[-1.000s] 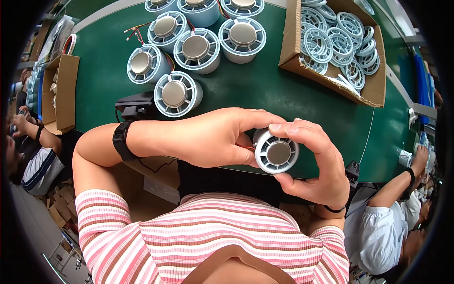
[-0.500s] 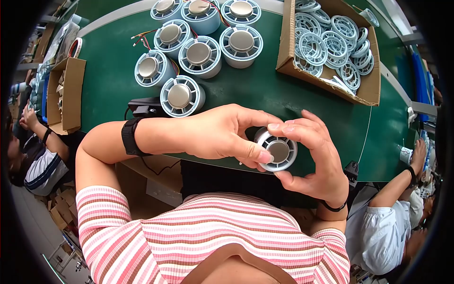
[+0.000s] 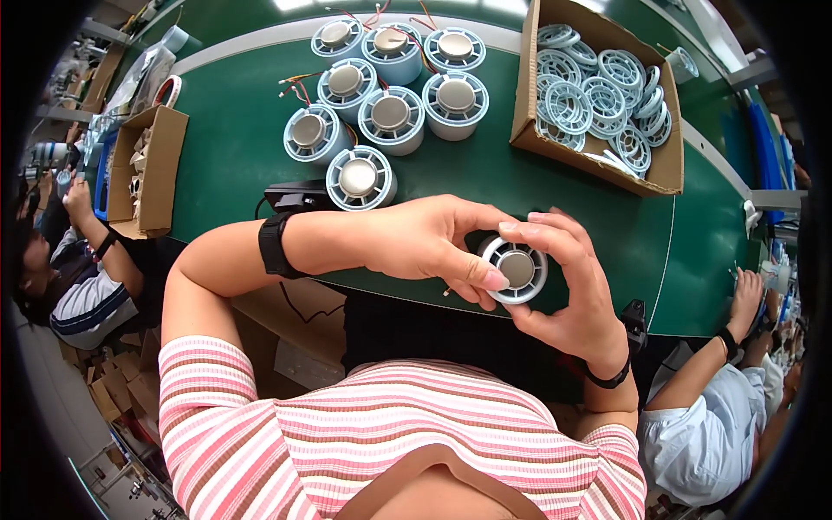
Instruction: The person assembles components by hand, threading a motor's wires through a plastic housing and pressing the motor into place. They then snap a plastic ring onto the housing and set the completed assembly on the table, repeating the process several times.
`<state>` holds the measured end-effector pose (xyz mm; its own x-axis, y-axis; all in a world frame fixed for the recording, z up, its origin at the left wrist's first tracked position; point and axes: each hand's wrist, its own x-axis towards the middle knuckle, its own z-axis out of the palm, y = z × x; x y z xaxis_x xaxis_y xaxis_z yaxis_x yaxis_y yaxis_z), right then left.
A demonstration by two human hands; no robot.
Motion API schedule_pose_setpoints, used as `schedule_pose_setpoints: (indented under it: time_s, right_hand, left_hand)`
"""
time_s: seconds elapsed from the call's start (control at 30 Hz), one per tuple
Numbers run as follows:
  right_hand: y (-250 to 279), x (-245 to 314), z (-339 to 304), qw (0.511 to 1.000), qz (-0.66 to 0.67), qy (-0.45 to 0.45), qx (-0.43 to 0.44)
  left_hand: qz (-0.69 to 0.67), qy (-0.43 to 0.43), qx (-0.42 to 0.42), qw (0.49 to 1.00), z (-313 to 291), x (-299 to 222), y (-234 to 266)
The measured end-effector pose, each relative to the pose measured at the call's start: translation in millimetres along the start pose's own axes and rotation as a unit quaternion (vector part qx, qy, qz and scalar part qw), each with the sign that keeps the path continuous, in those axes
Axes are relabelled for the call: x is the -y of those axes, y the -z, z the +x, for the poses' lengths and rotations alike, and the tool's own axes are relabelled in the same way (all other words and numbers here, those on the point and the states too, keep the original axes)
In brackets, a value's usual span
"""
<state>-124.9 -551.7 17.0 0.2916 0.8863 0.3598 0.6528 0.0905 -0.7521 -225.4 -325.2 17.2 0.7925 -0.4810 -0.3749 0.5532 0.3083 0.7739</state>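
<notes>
Close to the table's front edge, I hold a round motor unit [image 3: 518, 269] with a white slotted ring and a silver disc in its middle. My left hand [image 3: 433, 243] is closed on its left side, the thumb lying over the rim. On the right side, my right hand [image 3: 576, 290] curves round it with fingertips at the top and thumb at the bottom. A small white plug [image 3: 447, 293] peeks out below the left hand. The unit's underside is hidden. Beyond my left hand stand several similar pale blue units [image 3: 392, 120] with silver discs, some trailing thin wires.
A cardboard box [image 3: 598, 170] of pale blue slotted rings sits at the far right of the green table [image 3: 234, 130]. Behind my left wrist lies a black device [image 3: 299, 197] with a cable. Another box [image 3: 165, 173] stands at left. Co-workers sit on both sides.
The view has shifted, so the standing units appear farther right. Both hands keep their hold on the motor unit, with only slight finger movement.
</notes>
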Motion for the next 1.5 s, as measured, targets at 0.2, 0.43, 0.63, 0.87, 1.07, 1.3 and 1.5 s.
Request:
schedule_pose_setpoints:
  time_s: [0.2,0.43,0.63,0.87,1.07,1.3,1.5]
  right_hand:
    - [-10.1,16.0,-10.9,0.987,-0.159,0.005,-0.012]
    - [52.6,4.8,-35.5,0.884,-0.424,-0.145,-0.134]
    - [105.4,-10.8,4.8,0.873,-0.457,-0.073,-0.154]
    - [116.7,-90.3,83.8,0.903,-0.429,0.030,0.001]
    - [114.3,-68.8,81.1,0.900,-0.435,0.006,-0.010]
    - [73.3,33.7,16.1,0.947,-0.314,-0.043,-0.050]
    - [34.8,7.9,-19.8,0.941,-0.232,-0.245,0.004]
  left_hand:
    - [0.405,-0.196,-0.176,0.875,-19.0,-1.2,-27.4]
    - [0.796,-0.132,-0.379,0.453,-81.8,-25.3,-41.5]
    - [0.824,-0.080,-0.336,0.449,-86.6,-14.8,-26.9]
    - [0.763,-0.122,-0.225,0.593,-51.7,-26.5,-40.4]
    - [0.721,-0.260,-0.218,0.604,-20.4,-18.8,-26.0]
    - [0.643,-0.206,-0.230,0.701,-16.4,-8.1,-16.8]
    - [0.600,-0.223,-0.235,0.732,-11.4,-5.4,-14.9]
